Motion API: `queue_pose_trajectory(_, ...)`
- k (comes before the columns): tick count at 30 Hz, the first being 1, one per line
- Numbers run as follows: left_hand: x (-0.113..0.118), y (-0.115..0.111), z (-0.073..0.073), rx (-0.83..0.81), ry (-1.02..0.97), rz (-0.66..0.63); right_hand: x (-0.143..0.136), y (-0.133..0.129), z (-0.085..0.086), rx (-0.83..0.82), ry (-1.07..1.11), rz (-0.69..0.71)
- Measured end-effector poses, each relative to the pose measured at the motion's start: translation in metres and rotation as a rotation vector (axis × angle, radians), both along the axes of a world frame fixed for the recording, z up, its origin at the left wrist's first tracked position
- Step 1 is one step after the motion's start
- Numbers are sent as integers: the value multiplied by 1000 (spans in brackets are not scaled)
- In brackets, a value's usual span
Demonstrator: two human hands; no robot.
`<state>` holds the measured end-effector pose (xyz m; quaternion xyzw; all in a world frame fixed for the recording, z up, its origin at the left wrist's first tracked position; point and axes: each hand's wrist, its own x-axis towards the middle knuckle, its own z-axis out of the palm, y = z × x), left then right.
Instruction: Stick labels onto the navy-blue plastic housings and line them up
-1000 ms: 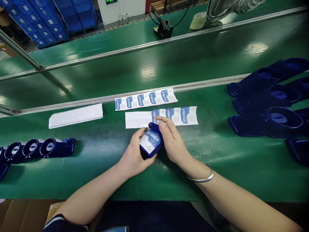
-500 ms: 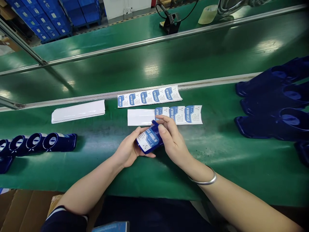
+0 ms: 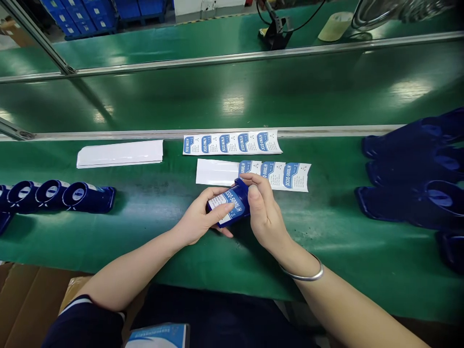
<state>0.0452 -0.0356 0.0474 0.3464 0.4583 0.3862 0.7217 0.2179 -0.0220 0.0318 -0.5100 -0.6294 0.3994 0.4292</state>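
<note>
My left hand (image 3: 199, 215) is wrapped round a dark blue plastic part (image 3: 242, 195), its thumb lying across the blue and white label on the part's face. At the part's right side is my right hand (image 3: 266, 210), fingers curled against its upper end. Just behind the hands lies a label strip (image 3: 217, 172), bare backing at its left and several labels at its right. Farther back rests a fuller label strip (image 3: 232, 143). White blank strips (image 3: 120, 154) are stacked to the left.
Blue parts with round openings stand in a row (image 3: 85, 197) at the left. Larger-looking dark blue parts (image 3: 409, 205) lie at the right. A metal rail (image 3: 326, 131) runs behind the strips. Beyond it are a black stand (image 3: 277, 36) and a tape roll (image 3: 336, 26).
My left thumb has moved from the part's edge onto its label. My right hand has shifted slightly, its thumb now more upright. The view has tilted a little.
</note>
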Motion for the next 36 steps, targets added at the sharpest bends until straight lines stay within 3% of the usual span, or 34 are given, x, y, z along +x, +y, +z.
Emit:
queue_pose_trajectory(4,2,-4,-4,76,113,-38,-1,1,-2,-58,37,-16)
queue_pose_trajectory(10,2,-5,-9,319,309,52,1,4,-5,-153,77,-42)
queue_pose_trajectory(12,-2,-2,-4,251,200,-11,2,3,-6,-86,80,-43)
queue_pose_trajectory(14,-7,3,2,75,7,-63,2,1,-8,31,89,-13)
queue_pose_trajectory(17,-11,9,5,-153,-194,-30,1,-3,-13,222,143,92)
queue_pose_trajectory(24,-11,10,-2,-258,-276,26,2,-1,-19,503,191,218)
queue_pose_trajectory(31,-5,3,3,-11,-227,45,-2,0,-19,532,105,211)
queue_pose_trajectory(36,-6,1,1,251,54,-1,-2,-4,-22,424,86,141)
